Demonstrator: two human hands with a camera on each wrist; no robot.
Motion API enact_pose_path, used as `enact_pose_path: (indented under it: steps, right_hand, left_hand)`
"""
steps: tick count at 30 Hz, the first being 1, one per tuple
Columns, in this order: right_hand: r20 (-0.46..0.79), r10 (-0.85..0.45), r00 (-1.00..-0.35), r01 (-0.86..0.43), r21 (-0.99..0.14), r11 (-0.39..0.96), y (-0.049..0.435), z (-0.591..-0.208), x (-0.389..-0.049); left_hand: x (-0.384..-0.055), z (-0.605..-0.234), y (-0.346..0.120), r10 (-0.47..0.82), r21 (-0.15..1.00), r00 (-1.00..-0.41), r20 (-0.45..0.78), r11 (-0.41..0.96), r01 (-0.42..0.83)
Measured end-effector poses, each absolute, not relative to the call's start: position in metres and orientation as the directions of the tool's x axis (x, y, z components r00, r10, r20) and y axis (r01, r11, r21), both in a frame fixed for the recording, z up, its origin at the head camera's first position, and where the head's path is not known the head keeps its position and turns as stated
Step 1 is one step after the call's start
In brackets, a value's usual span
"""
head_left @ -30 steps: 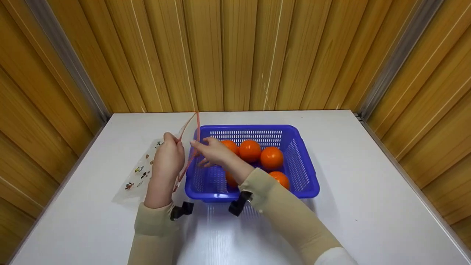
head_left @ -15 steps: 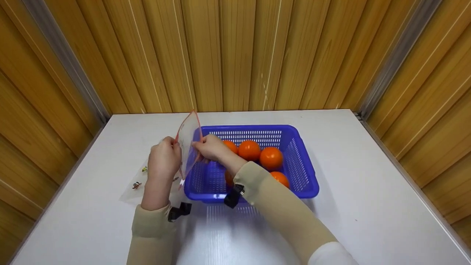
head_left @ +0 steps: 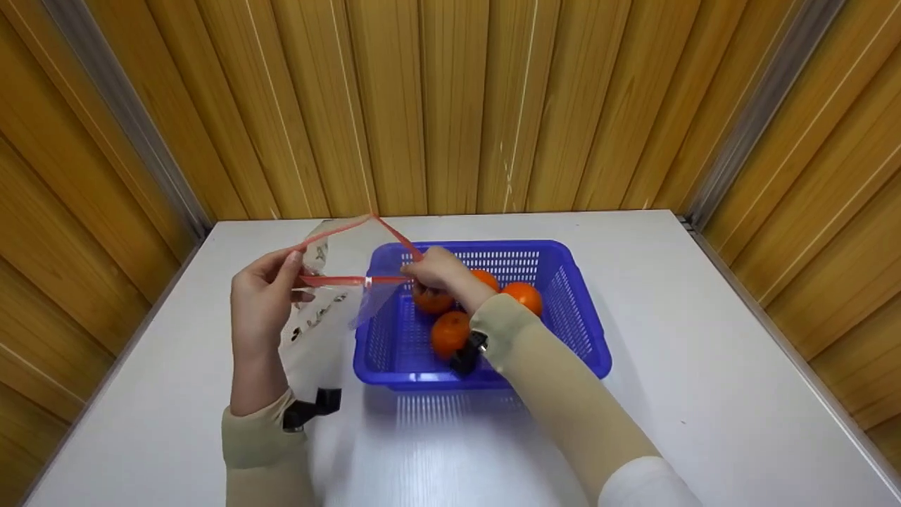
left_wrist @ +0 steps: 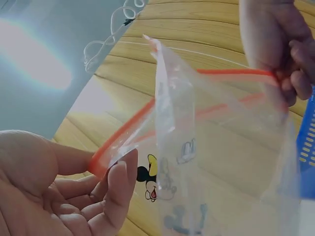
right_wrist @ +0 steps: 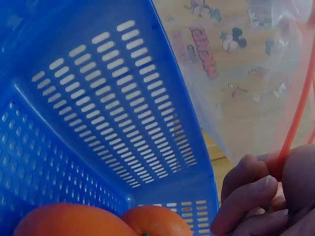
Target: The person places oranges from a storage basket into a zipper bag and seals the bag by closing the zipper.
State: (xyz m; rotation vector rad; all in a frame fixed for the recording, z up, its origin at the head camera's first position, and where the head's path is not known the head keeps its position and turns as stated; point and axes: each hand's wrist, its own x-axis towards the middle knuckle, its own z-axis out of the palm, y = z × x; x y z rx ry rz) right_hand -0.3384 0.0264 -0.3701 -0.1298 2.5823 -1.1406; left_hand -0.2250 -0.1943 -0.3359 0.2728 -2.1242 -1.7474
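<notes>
A ribbed wooden wall [head_left: 457,105] rises behind the white desk [head_left: 704,317]. Two beige sleeves [head_left: 577,401] reach in over the desk from the near side. Between them and the wall sits the blue basket [head_left: 597,338], upright, its sides cut with rows of slots.

The clear bag [left_wrist: 236,162] is held up between the two hands, over the left part of the basket and the desk beside it. Its mouth is spread into a rough triangle, with the far corner pointing toward the wall. Whether the bag touches the basket is hard to tell.

The left hand [head_left: 264,303] is left of the basket, its grip narrow — thumb and forefinger pinch one side of the bag's red rim [head_left: 338,280]. The right hand [head_left: 443,271], above the basket, pinches the opposite side between thumb and curled fingers.

Under the right arm lie the oranges [head_left: 450,334] — at least four show, some partly hidden by that hand and sleeve. A black mount [head_left: 327,401] sits at each cuff. Cartoon figures [left_wrist: 152,182] are printed on the bag, and a small white slider [head_left: 368,282] rides on the near stretch of the rim.
</notes>
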Motion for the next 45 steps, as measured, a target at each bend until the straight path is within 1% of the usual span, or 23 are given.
enact_pose_path:
  steps: [3,6,9,11,14,17,23,26,29,34,37,42,45]
  right_hand:
    - [-0.264,-0.202,-0.943,0.053,-0.72,0.692,0.031,-0.37,-0.341]
    - [-0.278,-0.213,-0.937,0.065,-0.735,0.675,0.032,-0.37,-0.34]
    - [-0.287,-0.249,-0.925,0.065,-0.766,0.639,0.031,-0.368,-0.337]
    - [-0.281,-0.264,-0.923,0.055,-0.774,0.631,0.029,-0.367,-0.334]
    - [-0.273,-0.269,-0.924,0.046,-0.775,0.63,0.026,-0.364,-0.33]
    - [-0.27,-0.258,-0.928,0.059,-0.788,0.613,0.024,-0.362,-0.327]
    - [-0.244,-0.292,-0.925,0.055,-0.845,0.532,0.024,-0.358,-0.317]
    - [-0.226,-0.301,-0.927,0.045,-0.86,0.508,0.028,-0.355,-0.31]
    - [-0.203,-0.305,-0.93,0.029,-0.87,0.492,0.037,-0.351,-0.3]
    - [-0.123,-0.308,-0.943,-0.024,-0.9,0.435,0.059,-0.352,-0.281]
    - [-0.089,-0.293,-0.952,-0.051,-0.897,0.439,0.073,-0.357,-0.271]
    - [-0.036,-0.279,-0.96,-0.114,-0.857,0.502,0.087,-0.365,-0.26]
    - [-0.051,-0.285,-0.957,-0.119,-0.828,0.547,0.09,-0.369,-0.258]
  left_hand:
    - [-0.224,-0.335,-0.197,-0.426,0.974,-0.89,0.164,0.213,0.078]
    - [-0.223,-0.335,-0.198,-0.416,0.964,-0.895,0.162,0.261,0.054]
    - [-0.224,-0.335,-0.196,-0.336,0.951,-0.93,0.149,0.307,0.042]
    - [-0.224,-0.335,-0.194,-0.271,0.949,-0.953,0.133,0.313,0.043]
    - [-0.225,-0.336,-0.191,-0.203,0.963,-0.973,0.11,0.262,0.055]
    - [-0.226,-0.337,-0.192,-0.175,0.973,-0.98,0.094,0.223,0.054]
    - [-0.232,-0.341,-0.194,-0.182,0.985,-0.979,0.089,0.161,0.06]
    - [-0.233,-0.342,-0.194,-0.186,0.986,-0.978,0.099,0.152,0.071]
    - [-0.233,-0.343,-0.195,-0.193,0.985,-0.975,0.106,0.153,0.076]
    - [-0.232,-0.343,-0.195,-0.201,0.986,-0.974,0.101,0.149,0.071]
    - [-0.232,-0.343,-0.195,-0.204,0.987,-0.975,0.091,0.148,0.061]
    - [-0.233,-0.343,-0.196,-0.207,0.989,-0.975,0.076,0.139,0.048]
    - [-0.234,-0.344,-0.196,-0.21,0.99,-0.975,0.069,0.134,0.041]
